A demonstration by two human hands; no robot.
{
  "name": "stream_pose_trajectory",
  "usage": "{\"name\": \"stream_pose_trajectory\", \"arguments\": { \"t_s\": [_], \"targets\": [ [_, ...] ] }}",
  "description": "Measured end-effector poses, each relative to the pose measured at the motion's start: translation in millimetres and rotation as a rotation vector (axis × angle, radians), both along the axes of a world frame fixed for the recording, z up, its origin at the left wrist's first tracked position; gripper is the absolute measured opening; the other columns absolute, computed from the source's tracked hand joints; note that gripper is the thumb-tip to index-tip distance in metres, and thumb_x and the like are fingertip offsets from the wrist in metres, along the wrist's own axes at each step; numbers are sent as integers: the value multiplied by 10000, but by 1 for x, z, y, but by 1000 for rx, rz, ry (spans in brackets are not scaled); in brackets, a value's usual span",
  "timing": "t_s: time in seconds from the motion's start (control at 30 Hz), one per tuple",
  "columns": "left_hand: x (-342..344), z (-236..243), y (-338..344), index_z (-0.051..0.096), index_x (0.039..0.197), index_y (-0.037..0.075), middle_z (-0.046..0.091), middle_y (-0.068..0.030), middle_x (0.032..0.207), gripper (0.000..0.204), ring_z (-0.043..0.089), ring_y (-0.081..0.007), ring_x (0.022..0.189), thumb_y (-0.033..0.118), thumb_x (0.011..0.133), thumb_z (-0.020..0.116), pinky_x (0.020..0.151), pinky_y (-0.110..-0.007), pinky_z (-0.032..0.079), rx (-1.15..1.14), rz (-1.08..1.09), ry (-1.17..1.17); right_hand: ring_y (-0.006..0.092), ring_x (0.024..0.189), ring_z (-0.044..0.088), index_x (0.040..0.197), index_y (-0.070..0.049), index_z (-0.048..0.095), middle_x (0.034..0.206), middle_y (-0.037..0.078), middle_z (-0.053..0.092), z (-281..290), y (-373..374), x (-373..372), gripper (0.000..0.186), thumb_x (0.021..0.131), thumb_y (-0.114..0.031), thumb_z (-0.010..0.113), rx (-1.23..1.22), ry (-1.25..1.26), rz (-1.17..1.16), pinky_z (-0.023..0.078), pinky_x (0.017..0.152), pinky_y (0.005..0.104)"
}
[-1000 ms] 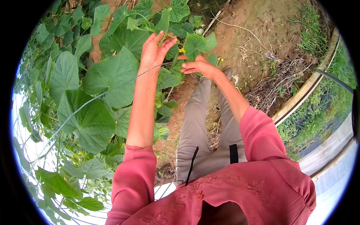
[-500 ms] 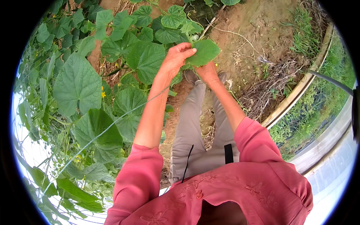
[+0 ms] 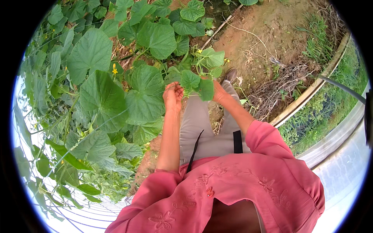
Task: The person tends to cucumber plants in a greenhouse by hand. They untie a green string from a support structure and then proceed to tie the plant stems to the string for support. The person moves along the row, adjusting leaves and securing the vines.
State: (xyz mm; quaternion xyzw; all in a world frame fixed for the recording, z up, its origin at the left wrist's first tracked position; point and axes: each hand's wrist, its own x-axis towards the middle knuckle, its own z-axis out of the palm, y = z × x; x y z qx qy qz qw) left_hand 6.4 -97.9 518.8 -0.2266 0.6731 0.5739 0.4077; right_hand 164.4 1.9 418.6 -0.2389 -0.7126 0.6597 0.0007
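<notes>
A leafy vine shoot [image 3: 190, 79] with lobed green leaves, thin stems and small yellow flowers, like a cucumber plant, stands between my hands. My left hand [image 3: 173, 96] is just left of it, fingers curled in; whether anything thin lies in them cannot be seen. On the other side, my right hand [image 3: 220, 92] reaches in behind a hanging leaf [image 3: 206, 89], which covers its fingers. A broad leaf [image 3: 145, 93] spreads right beside my left hand.
Dense vines with large leaves [image 3: 88, 56] fill the left side, crossed by a pale string [image 3: 97, 127]. Brown soil [image 3: 268, 27] and dry stems [image 3: 279, 87] lie to the right, bordered by a curved pale edging [image 3: 299, 106]. My shoe [image 3: 231, 74] is beyond my right hand.
Both hands have come nearer to me and moved apart. My left hand has left the leaf it held and swung down to the left. More of the shoot and its flowers now shows.
</notes>
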Motion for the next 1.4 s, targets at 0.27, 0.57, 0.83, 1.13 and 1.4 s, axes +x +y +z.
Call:
{"name": "stream_pose_trajectory", "arguments": {
  "t_s": [0.27,0.57,0.83,1.13,1.4],
  "targets": [
    [40,35,-1,408,1344,22,571,-90,1213,493,555,-185,1091,-53,866,499,968,-309,406,52,-684,286,273,1043,570,1138,-135,556,1139,64,579,30,-25,-13,392,763,-214,632,270,-109,165,492,881,348],
    [59,25,-35,418,1264,24,638,-60,999,413,575,-121,889,-51,869,510,805,-247,438,19,-579,381,299,1002,583,1162,-127,550,1098,108,598,10,-25,-21,478,712,-206,692,167,60,97,501,822,358],
    [69,25,-41,479,1166,10,649,-65,998,284,590,-114,926,-36,888,511,829,-242,446,93,-515,322,287,849,608,1018,-124,623,951,80,635,-17,-5,-49,308,737,-225,696,345,227,268,494,763,369],
    [60,42,-33,526,1112,2,648,-84,949,237,610,-163,940,-6,880,573,875,-297,461,146,-259,282,164,780,571,938,-51,637,856,34,578,8,42,-65,164,845,-185,635,57,68,-469,469,711,294],
    [20,31,-10,593,835,-1,614,-110,860,59,589,-233,862,38,866,625,930,-445,484,385,75,-6,165,868,607,923,-31,623,949,40,626,13,52,-13,137,844,-144,623,-103,-27,-115,486,779,299]
  ]
}}
